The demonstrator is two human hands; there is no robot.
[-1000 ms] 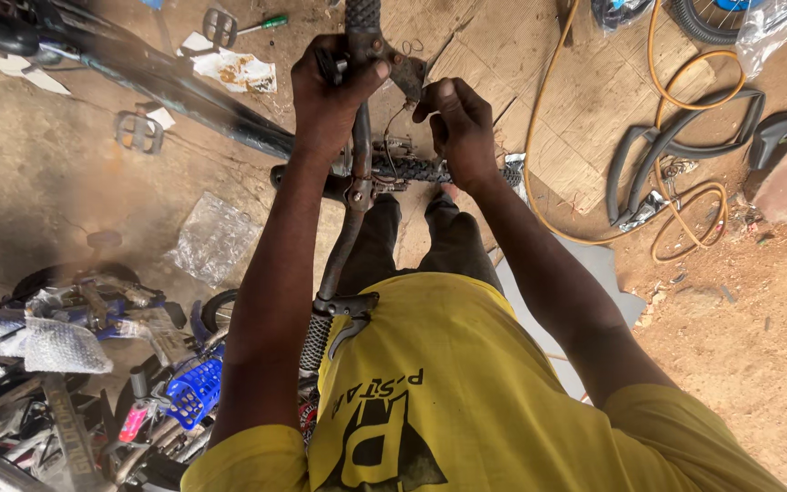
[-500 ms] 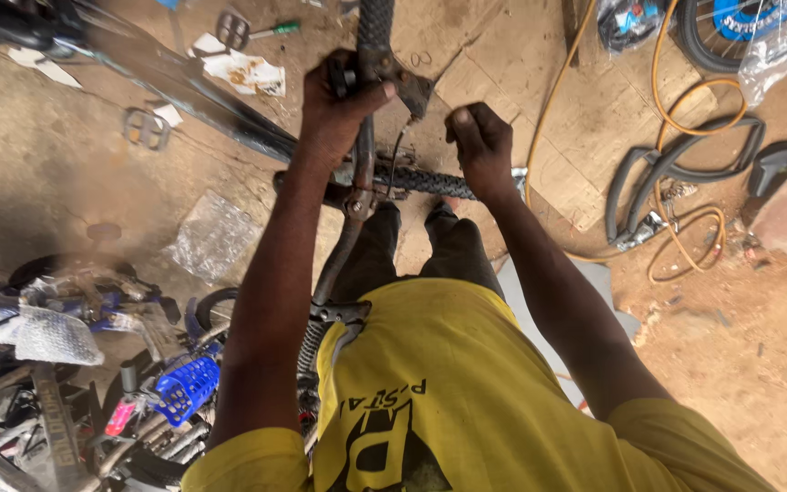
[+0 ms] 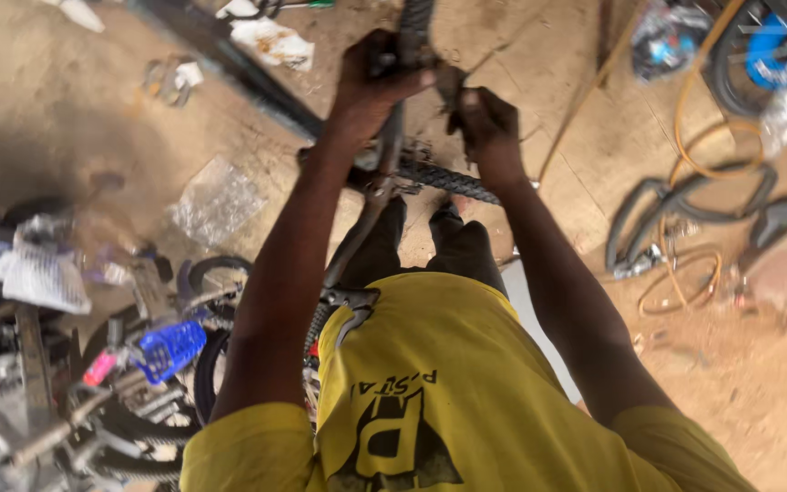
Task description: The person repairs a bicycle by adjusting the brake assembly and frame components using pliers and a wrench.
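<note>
Metal part: a dark bicycle frame tube [image 3: 392, 137] stands upright before the person, above a knobby tyre [image 3: 453, 180].
Left hand [image 3: 377, 77]: grip closed around the tube's top.
Right hand [image 3: 487, 123]: fingers curled just beside the tube; whether they clamp anything cannot be told.
Floor [image 3: 66, 118]: sandy, with a plastic bag [image 3: 216, 200] and orange hose [image 3: 685, 155] lying well apart.
</note>
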